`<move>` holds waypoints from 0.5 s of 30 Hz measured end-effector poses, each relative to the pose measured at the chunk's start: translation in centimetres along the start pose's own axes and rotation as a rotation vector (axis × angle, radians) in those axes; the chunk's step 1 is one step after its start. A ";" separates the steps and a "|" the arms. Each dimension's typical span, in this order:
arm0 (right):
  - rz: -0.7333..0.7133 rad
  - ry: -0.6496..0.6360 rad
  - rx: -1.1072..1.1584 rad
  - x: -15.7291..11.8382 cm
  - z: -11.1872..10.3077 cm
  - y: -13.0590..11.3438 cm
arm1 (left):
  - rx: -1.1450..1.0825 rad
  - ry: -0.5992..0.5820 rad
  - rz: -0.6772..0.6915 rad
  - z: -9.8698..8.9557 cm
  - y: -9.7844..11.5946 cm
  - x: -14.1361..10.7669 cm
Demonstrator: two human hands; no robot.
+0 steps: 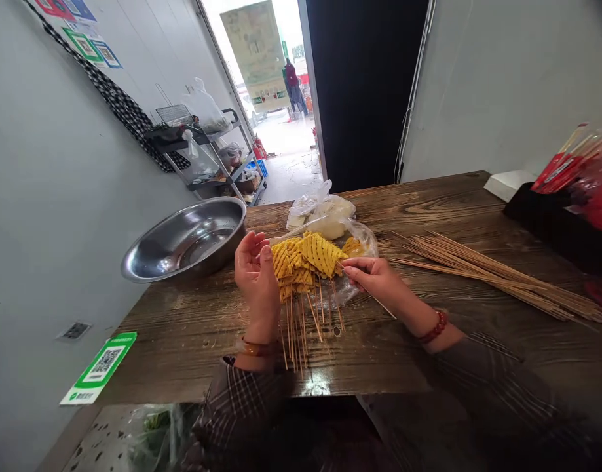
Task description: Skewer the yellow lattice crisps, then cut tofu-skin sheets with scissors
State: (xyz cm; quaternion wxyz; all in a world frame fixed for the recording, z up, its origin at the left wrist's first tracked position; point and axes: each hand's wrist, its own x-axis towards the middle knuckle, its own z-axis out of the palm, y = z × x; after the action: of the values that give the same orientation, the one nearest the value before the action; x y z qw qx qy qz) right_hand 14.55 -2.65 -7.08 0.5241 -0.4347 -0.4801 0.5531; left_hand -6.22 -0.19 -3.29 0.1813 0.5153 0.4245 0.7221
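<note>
My right hand (374,278) pinches a thin wooden skewer (383,307) just below a flat, yellow, scored piece of food (321,254) threaded on its end. That piece lies over or just above a pile of similar yellow pieces (288,265), whose skewers (295,334) point toward me across the table. To the left of the pile, my left hand (255,272) is raised with its palm up and fingers loosely curled apart, holding nothing. Behind the pile sits a clear plastic bag (325,213) with pale pieces in it. More yellow food (354,247) shows in plastic near my right hand.
A large steel basin (183,242) stands at the table's left edge. Loose bare skewers (497,275) lie on the right of the wooden table (192,354). A black box (551,213) with red-wrapped chopsticks is at far right. Beyond stands a shelf cart (207,141) by the doorway.
</note>
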 end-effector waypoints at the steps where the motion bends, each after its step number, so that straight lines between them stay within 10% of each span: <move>1: -0.004 0.005 0.022 0.1 0.5 -0.2 | -0.005 -0.011 0.001 0.1 0.0 -0.1; 8: 0.039 -0.013 0.171 1.6 5.6 0.0 | 0.043 -0.091 0.048 0.4 0.2 -0.5; 15: -0.271 -0.060 -0.514 1.4 2.4 -0.1 | 0.119 -0.482 0.052 0.7 0.5 -1.3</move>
State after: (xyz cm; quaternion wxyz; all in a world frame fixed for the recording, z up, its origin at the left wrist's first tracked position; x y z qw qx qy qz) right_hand 12.05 -1.44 -6.58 0.4515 -0.4688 -0.6732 0.3510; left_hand -5.02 -1.09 -3.62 0.2277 0.6933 0.3974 0.5564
